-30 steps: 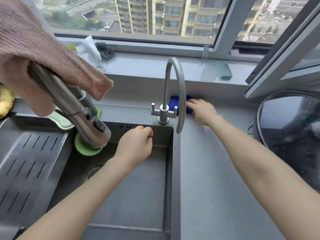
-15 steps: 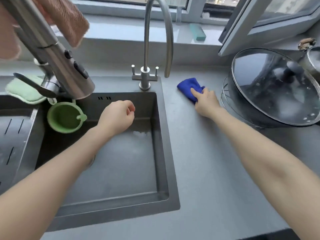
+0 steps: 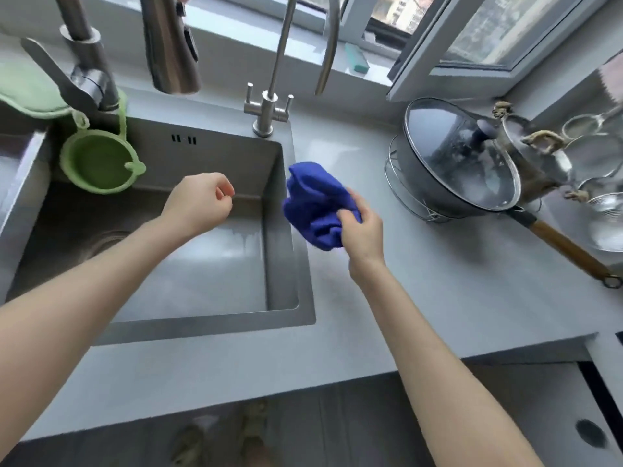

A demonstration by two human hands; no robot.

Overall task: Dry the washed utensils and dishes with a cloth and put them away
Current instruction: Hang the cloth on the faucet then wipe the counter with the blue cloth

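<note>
We have the cloth, but no dish is dry yet

Our right hand (image 3: 362, 230) grips the blue cloth (image 3: 313, 200), which looks lifted off the counter (image 3: 438, 281), right by the sink (image 3: 283, 264) edge. Our left hand (image 3: 200, 202) hangs over the sink with its fingers curled in, and it holds nothing. The pan (image 3: 556, 242) with its glass lid (image 3: 455, 153), the pot (image 3: 526, 153) and the strainers (image 3: 606, 220) sit on the right, apart from the cloth. We think the job is only starting: every dish is left to wipe and put away
</note>
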